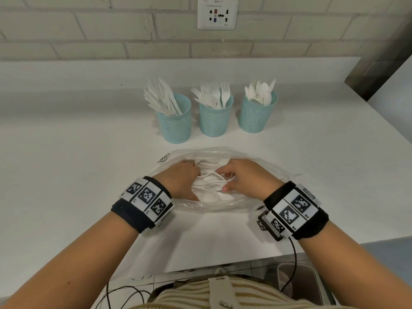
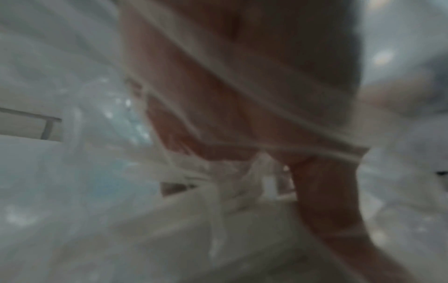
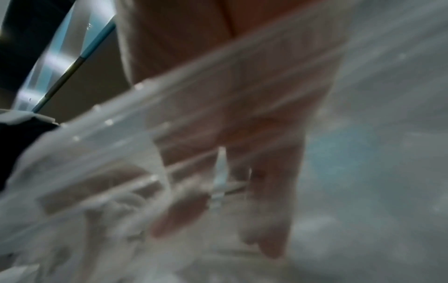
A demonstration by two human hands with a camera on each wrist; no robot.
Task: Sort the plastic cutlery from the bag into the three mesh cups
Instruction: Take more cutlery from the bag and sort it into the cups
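Observation:
Three teal mesh cups stand in a row at the back of the white table: the left cup (image 1: 175, 123) holds knives, the middle cup (image 1: 214, 120) forks, the right cup (image 1: 256, 115) spoons. In front of them lies a clear plastic bag (image 1: 263, 168) with loose white cutlery (image 1: 209, 184) inside. Both hands are inside the bag's mouth. My left hand (image 1: 194, 177) curls its fingers round some cutlery pieces. My right hand (image 1: 225, 181) pinches thin white handles between thumb and fingers. Both wrist views are blurred by the bag film: the left hand (image 2: 266, 162) and the right hand (image 3: 218, 201) show among white pieces.
A brick wall with a socket plate (image 1: 217, 14) rises behind the table. The table's front edge (image 1: 200, 267) lies close to my body, with cables and a grey bin (image 1: 312, 277) below it. A dark post (image 1: 383, 61) stands at the far right.

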